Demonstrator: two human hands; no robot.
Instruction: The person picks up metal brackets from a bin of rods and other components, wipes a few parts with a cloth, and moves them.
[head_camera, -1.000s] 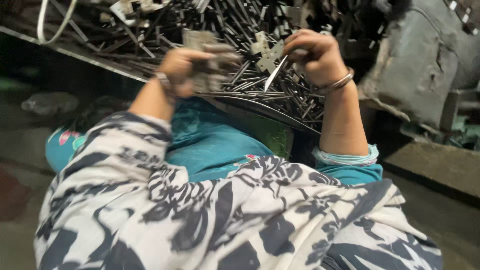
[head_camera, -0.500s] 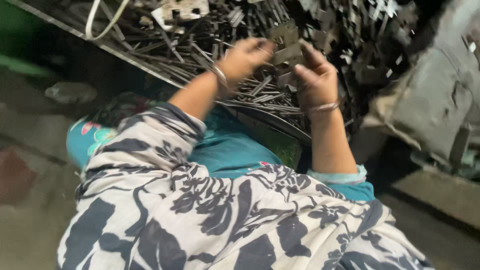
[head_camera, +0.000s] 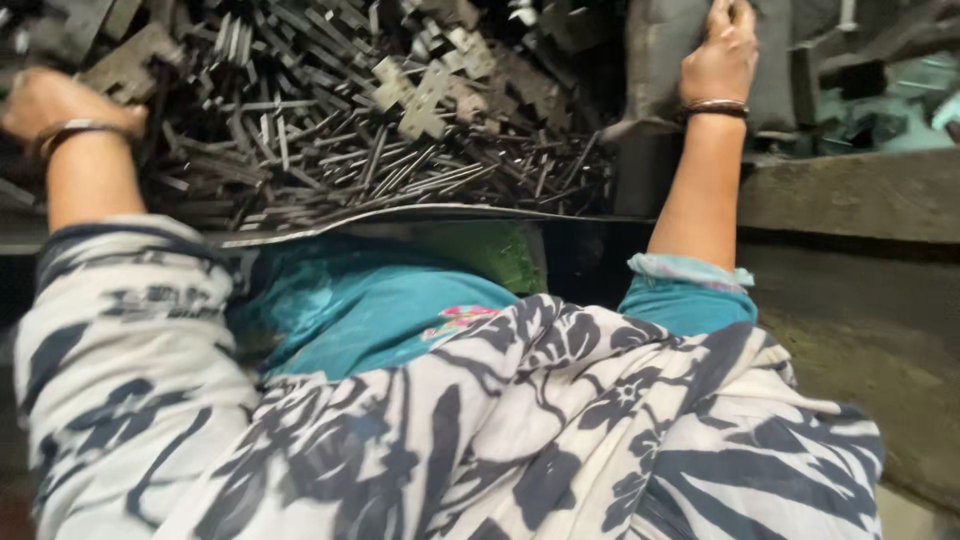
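We are noting the pile of thin metal strips (head_camera: 400, 150) lying between the hands now: both have parted from the middle. The left hand (head_camera: 45, 100) is closing on a flat metal piece (head_camera: 125, 65) at the heap's far-left edge; the right hand (head_camera: 722, 55) is gripping a grey sack (head_camera: 665, 50) beyond it.

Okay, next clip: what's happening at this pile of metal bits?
A person in a black-and-white patterned wrap over teal clothing sits at a heap of thin dark metal strips with a few flat cross-shaped pieces on top, piled on a metal sheet. The left hand is at the pile's left edge, touching a flat grey piece. The right hand reaches up to the right and grips a grey sack beside the pile.
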